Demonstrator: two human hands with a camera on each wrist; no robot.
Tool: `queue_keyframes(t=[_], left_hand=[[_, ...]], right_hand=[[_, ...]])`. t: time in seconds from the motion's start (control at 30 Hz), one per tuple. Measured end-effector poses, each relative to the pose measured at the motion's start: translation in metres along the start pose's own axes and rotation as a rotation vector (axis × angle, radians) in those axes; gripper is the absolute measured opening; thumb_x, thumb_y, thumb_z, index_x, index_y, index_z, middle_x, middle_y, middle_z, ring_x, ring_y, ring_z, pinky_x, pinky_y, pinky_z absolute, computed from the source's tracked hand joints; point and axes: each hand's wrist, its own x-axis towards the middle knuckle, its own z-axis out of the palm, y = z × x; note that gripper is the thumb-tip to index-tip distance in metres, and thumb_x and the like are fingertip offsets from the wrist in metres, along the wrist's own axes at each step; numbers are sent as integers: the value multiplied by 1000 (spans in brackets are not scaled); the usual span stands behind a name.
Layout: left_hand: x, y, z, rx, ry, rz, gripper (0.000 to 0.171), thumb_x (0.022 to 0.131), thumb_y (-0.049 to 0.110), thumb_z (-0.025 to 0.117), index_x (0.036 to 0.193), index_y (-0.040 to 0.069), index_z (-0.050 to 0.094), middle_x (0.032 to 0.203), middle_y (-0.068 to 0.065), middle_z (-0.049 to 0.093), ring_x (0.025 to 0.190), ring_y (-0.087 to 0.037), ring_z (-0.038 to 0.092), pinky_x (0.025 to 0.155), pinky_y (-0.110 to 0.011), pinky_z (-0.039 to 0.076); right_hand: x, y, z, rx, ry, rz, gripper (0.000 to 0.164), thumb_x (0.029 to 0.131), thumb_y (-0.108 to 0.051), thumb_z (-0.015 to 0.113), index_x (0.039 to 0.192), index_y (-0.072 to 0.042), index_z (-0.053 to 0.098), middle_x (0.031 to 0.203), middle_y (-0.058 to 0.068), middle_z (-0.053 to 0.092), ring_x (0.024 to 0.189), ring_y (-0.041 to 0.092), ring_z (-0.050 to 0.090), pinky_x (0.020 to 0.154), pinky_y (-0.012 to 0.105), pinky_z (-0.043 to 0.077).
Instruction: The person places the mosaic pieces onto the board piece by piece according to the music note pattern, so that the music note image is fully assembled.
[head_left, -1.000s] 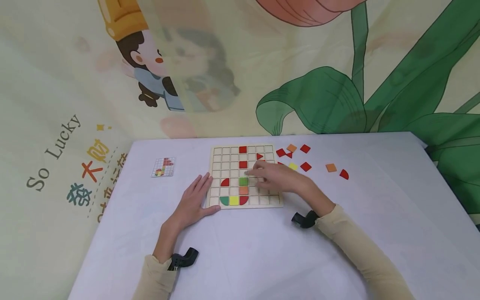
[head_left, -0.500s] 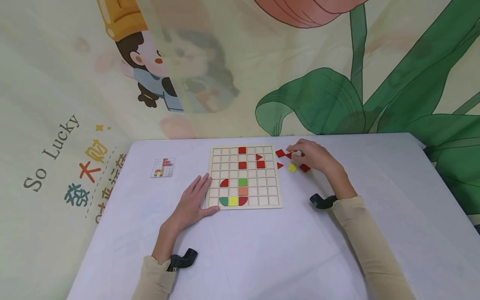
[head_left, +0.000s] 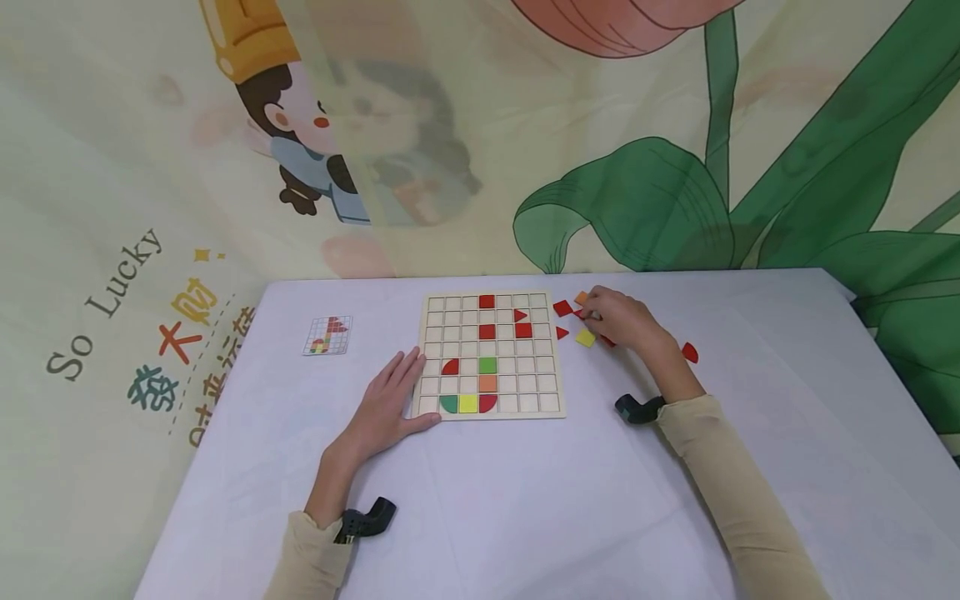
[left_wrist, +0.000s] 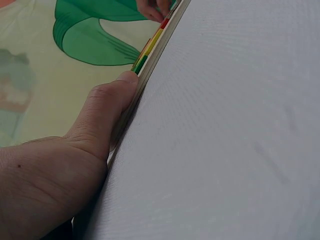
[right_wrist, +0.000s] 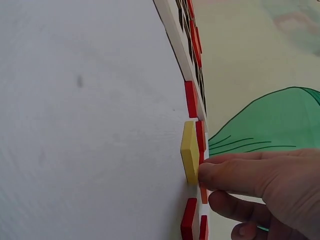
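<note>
My bunched right grip [head_left: 624,320] has left the board [head_left: 523,383] for the bench [head_left: 480,500]'s far edge, likely choosing; can't tell if it pinches the red triangle [head_left: 578,314]. My left grip [head_left: 381,406] rests straight-fingered.

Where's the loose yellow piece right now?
In the head view, the loose yellow piece lies right of the grid board, with a small red triangle to its left and the right hand to its upper right.

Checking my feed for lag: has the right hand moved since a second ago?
Yes: in the head view, the right hand has moved rightward, from over the grid board to beyond its right edge, by the yellow piece.
</note>
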Motion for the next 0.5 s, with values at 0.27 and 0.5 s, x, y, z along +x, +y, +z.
queue_keyframes(t=[0.27, 0.5], left_hand=[[0, -1, 1, 5, 3, 7, 95, 83, 52, 70, 155, 13, 23, 164, -7, 18, 152, -31, 11, 118, -60, 21], [0, -1, 1, 9, -4, 3, 95, 82, 52, 69, 155, 12, 23, 164, -7, 19, 151, -31, 11, 119, -59, 21]], right_hand=[[-2, -1, 0, -39, 18, -35, 7, 88, -7, 68, 94, -5, 72, 107, 11, 60, 82, 22, 56, 63, 31, 44], [0, 0, 3, -40, 7, -53, 8, 88, -5, 68, 95, -4, 72, 100, 10, 61, 71, 18, 55, 56, 26, 41]])
